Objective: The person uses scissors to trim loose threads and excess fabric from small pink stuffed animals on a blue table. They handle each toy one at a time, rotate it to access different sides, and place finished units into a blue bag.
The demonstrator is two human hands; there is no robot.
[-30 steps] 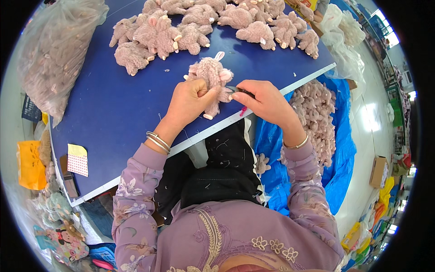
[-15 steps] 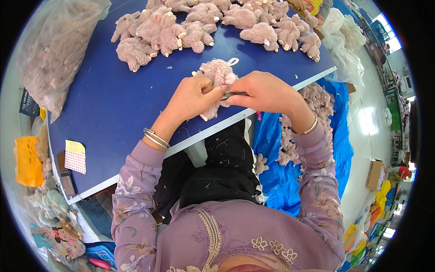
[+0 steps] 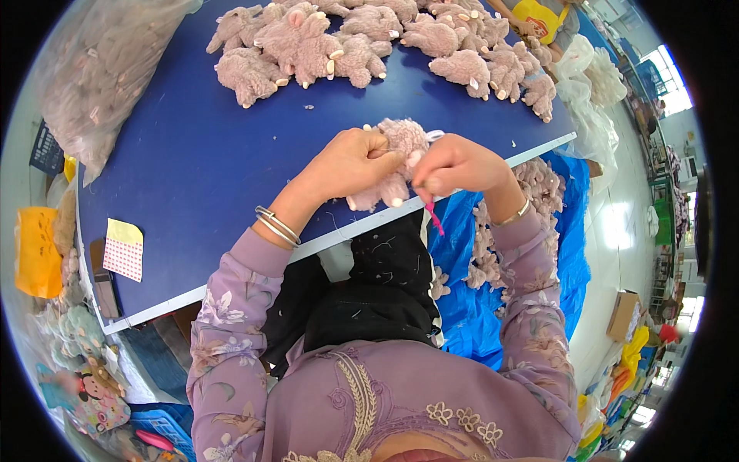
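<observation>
A small pinkish-beige fluffy plush toy with pale feet and a white loop lies near the table's front edge. My left hand is closed on its side, thumb pressed against the curled fingers. My right hand is beside the toy's right side, with its fingers pinched together. Whatever those fingers hold is mostly hidden; just a small dark bit shows at the fingertips. A bright pink strip hangs below the right hand, past the table edge.
Similar plush toys are heaped across the far side of the blue table. A filled clear plastic bag stands at the left. More toys lie in blue sheeting at the right. A co-worker's hand shows at the far right.
My right hand has moved right and down from the toy; the dark metal tool in it no longer shows clearly. More of the pink strip is visible. The view has shifted slightly.
</observation>
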